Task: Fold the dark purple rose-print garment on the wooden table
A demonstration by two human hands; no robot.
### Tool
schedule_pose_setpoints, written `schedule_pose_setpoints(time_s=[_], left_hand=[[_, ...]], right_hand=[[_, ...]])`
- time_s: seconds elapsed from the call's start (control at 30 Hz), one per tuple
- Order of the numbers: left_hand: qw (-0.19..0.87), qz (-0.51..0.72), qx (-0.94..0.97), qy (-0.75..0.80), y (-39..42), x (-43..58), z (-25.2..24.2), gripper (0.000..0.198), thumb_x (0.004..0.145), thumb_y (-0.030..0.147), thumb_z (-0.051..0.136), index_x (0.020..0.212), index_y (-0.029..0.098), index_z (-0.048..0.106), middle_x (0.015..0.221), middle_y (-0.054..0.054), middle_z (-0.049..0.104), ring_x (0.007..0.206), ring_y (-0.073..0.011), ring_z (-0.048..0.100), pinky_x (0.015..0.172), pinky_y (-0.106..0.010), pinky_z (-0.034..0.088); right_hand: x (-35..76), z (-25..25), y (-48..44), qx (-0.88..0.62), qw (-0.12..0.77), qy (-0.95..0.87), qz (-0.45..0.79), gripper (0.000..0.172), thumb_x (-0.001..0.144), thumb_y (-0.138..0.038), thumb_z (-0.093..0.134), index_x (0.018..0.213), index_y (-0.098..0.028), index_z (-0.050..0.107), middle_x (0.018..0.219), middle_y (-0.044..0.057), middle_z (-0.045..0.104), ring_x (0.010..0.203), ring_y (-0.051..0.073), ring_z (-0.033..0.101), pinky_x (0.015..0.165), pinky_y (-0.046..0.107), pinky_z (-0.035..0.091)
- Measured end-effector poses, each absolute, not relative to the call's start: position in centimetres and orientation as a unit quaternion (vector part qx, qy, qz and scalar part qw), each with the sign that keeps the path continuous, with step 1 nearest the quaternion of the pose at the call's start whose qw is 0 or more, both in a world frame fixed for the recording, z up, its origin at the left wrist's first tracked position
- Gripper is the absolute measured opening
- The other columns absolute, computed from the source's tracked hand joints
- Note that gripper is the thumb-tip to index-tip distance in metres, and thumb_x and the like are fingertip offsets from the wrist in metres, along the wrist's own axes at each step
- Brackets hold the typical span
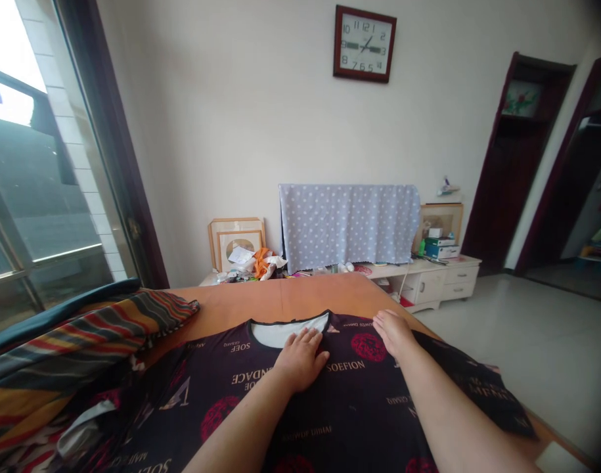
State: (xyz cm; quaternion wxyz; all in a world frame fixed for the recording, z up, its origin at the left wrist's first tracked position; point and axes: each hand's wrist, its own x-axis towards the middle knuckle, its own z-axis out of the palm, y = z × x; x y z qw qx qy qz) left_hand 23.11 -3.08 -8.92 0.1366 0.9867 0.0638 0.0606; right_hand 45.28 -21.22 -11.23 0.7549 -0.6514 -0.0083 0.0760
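A dark shirt [349, 407] printed with pale lettering and red round motifs lies spread on the wooden table [300, 293], its neckline toward the far side. Pale lining shows inside the neck opening. My left hand [303, 360] rests flat on the fabric just below the neckline, fingers spread a little. On the right shoulder of the shirt lies my right hand [393, 334], turned on its side with the fingers stretched toward the shoulder edge. Neither hand visibly grips the cloth. The shirt's right sleeve [482, 381] reaches out toward the table's right edge.
A heap of striped cloth [93, 335] lies at the table's left. Beyond the table, a low white cabinet [431, 287] carries a polka-dot cover [349, 226], framed pictures [236, 240] and small boxes [441, 249]. A clock [364, 45] hangs on the wall; a window stands left.
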Motion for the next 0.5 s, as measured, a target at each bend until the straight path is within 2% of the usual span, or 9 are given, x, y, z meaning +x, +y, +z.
schedule_pose_setpoints(time_s=[0.1, 0.33, 0.5], left_hand=[[0.128, 0.063, 0.987, 0.068, -3.1, 23.0, -9.1, 0.068, 0.096, 0.063, 0.025, 0.152, 0.027, 0.037, 0.162, -0.005, 0.03, 0.151, -0.0286, 0.017, 0.122, -0.051, 0.017], [0.11, 0.064, 0.989, 0.069, -3.5, 23.0, -9.0, 0.067, 0.097, 0.062, 0.023, 0.151, 0.026, 0.038, 0.162, -0.004, 0.031, 0.151, -0.0271, 0.019, 0.122, -0.051, 0.017], [0.108, 0.065, 0.989, 0.072, -3.6, 22.9, -8.9, 0.067, 0.097, 0.062, 0.023, 0.151, 0.026, 0.038, 0.162, -0.004, 0.03, 0.151, -0.0265, 0.019, 0.122, -0.05, 0.018]], right_hand=[[45.8, -11.6, -21.4, -0.63, 0.773, -0.003, 0.072, 0.035, 0.081, -0.031, 0.057, 0.116, -0.023, 0.055, 0.116, 0.01, 0.067, 0.112, 0.02, 0.067, 0.093, 0.031, 0.057], [44.9, -10.3, -20.6, -0.596, 0.797, -0.044, 0.08, 0.035, 0.078, -0.032, 0.068, 0.109, -0.019, 0.06, 0.103, 0.009, 0.071, 0.102, 0.021, 0.07, 0.089, 0.031, 0.058], [43.8, -10.5, -19.9, -0.611, 0.779, -0.082, 0.116, 0.029, 0.074, -0.025, 0.071, 0.101, -0.018, 0.062, 0.094, 0.009, 0.071, 0.094, 0.022, 0.072, 0.088, 0.036, 0.059]])
